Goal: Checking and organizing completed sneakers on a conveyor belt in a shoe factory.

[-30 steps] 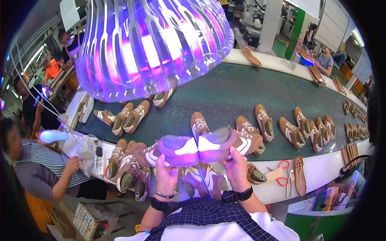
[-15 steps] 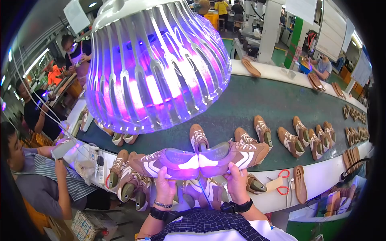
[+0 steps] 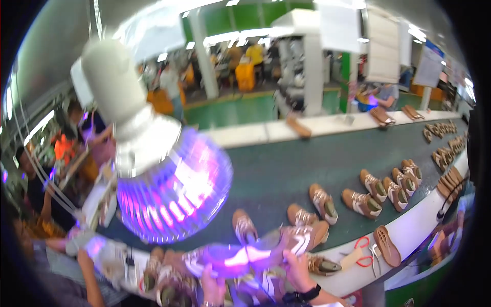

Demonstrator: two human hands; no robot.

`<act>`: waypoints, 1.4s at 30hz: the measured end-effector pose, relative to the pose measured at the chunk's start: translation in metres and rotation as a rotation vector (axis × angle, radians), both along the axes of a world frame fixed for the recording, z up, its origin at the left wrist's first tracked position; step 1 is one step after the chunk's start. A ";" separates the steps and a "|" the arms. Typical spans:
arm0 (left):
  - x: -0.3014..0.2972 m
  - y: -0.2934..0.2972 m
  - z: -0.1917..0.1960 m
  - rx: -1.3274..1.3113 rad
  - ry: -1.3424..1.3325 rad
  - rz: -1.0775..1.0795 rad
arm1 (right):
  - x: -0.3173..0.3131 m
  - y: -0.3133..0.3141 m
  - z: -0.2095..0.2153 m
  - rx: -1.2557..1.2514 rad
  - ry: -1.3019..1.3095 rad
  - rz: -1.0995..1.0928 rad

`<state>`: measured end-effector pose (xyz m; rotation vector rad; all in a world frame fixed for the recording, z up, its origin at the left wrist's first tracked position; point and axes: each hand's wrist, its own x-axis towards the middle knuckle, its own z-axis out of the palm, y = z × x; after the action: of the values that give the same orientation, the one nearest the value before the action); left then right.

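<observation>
At far left a co-worker's arm [image 3: 90,280] is blurred. A purple-lit lamp [image 3: 174,184] hangs before the belt, hiding part of it. Below it, 1 crowd of brown shoes [image 3: 168,279] packs the near ledge, leaving little room beside the left hand [image 3: 213,287].

That hand grasps the left shoe [image 3: 193,262] near its heel. The right hand [image 3: 297,267] grips the right shoe [image 3: 306,237] likewise. The 2 shoes are up off the ledge, heels touching, toes pointing apart. Bringing the pair together looks done; putting it down is not. Blur hides finer detail, so I cannot tell how finished their heels are.

Just beyond the heels, 1 laced shoe [image 3: 244,225] stands on the green belt [image 3: 271,171]; more laced shoes [image 3: 362,203] spread rightward. On the ledge, red-handled scissors [image 3: 363,252] lie beside 1 loose sole [image 3: 387,246], attached to nothing; fitting it appears left undone.
</observation>
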<state>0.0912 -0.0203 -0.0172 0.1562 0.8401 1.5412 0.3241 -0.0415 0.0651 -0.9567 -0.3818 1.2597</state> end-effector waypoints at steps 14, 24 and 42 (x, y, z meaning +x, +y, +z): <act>0.023 0.057 0.096 0.210 -0.102 -0.324 | 0.013 -0.005 -0.064 -0.038 0.475 0.496; -0.038 0.090 0.087 0.327 0.373 -0.003 | 0.042 0.093 -0.037 0.013 0.399 0.403; -0.018 -0.115 0.296 1.665 -0.272 -0.305 | -0.012 0.160 -0.105 -0.155 -0.352 0.552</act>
<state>0.0729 -0.1358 0.2785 1.1613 -0.8216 1.5332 0.3124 0.1188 -0.0399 -1.2615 -0.8785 1.6340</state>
